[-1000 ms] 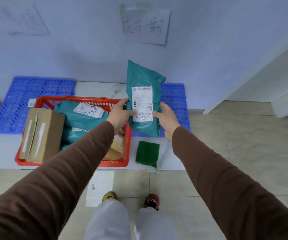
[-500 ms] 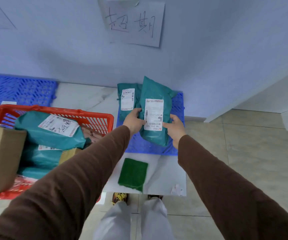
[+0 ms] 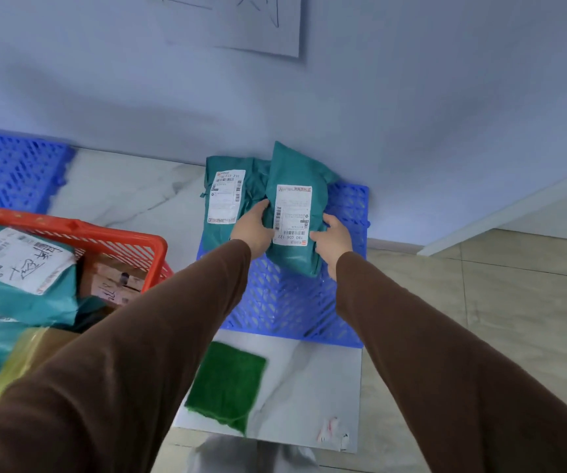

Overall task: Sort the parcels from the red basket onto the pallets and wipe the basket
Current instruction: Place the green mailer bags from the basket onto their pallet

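I have a teal mailer bag (image 3: 297, 213) between both my hands, its white shipping label (image 3: 292, 215) facing up at me. My left hand (image 3: 255, 227) is curled around the bag's left edge, thumb on top beside the label; my right hand (image 3: 331, 235) grips the right edge the same way, fingers wrapped under where I cannot see them. The bag sits tilted over the far part of the right blue pallet (image 3: 285, 302), its far end toward the wall; whether its underside already rests on the pallet I cannot tell. Just left of it, overlapped by it, a second teal mailer (image 3: 227, 192) lies on the same pallet with its own label up. To my near left is the red basket (image 3: 104, 235), with a labelled teal parcel (image 3: 19, 268) and a brown carton (image 3: 115, 278) inside. A green cloth (image 3: 225, 382) lies flat on the marble worktop (image 3: 306, 387), near me. Another blue pallet (image 3: 12, 169) lies at far left.
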`<state>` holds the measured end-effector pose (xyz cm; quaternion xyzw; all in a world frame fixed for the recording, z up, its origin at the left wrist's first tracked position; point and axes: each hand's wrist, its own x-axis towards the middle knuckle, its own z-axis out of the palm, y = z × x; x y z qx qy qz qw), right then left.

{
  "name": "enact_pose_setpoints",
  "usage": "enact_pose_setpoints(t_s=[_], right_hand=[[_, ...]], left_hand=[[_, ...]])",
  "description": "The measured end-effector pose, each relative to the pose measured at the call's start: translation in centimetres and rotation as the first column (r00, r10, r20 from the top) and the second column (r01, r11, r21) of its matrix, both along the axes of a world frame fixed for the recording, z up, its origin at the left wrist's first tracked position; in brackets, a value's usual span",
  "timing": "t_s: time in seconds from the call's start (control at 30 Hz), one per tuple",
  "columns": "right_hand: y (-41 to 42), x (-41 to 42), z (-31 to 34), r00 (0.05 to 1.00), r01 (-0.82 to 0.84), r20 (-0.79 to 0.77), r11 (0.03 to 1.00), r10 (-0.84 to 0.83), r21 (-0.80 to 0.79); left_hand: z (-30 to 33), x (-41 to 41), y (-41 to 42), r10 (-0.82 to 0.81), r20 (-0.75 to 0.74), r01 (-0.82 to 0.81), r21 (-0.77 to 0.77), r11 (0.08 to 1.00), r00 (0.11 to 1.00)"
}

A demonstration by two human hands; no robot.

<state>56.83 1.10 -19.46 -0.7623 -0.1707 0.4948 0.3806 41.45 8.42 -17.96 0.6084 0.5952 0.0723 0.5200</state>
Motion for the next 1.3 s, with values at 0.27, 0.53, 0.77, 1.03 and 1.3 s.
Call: enact_pose_setpoints(t_s=[0.27,0.53,0.77,1.03,1.3], right_hand=[[-1.1,-0.3,-1.4,0.996,-0.056,-0.071,0.998,0.055,-0.024],[-4.0,-2.8,5.8,0.998,-0.049,-0.030,0.998,0.051,0.044],[-5.4,-8.9,14.5,0.995,-0.099,0.013,0.982,0.098,0.160],[-5.9,-22.4,21.9,0.988,-0.151,0.001,0.948,0.157,0.281],[-8.1,-37.6,24.9,0.981,-0.193,0.037,0.928,0.192,0.318]], left_hand=[[-1.8,0.0,-1.5,-0.140,-0.150,0.146,0.027,0.989,0.979],[4.4,-2.2,-4.7,-0.076,-0.058,0.081,0.090,0.993,0.995],[12.9,-7.5,-7.6,0.018,-0.001,-0.017,0.205,0.979,1.000],[19.5,-20.4,-10.3,0.118,0.077,-0.135,0.277,0.951,0.990],[21.5,-36.3,-12.6,0.144,0.085,-0.161,0.259,0.952,0.986]])
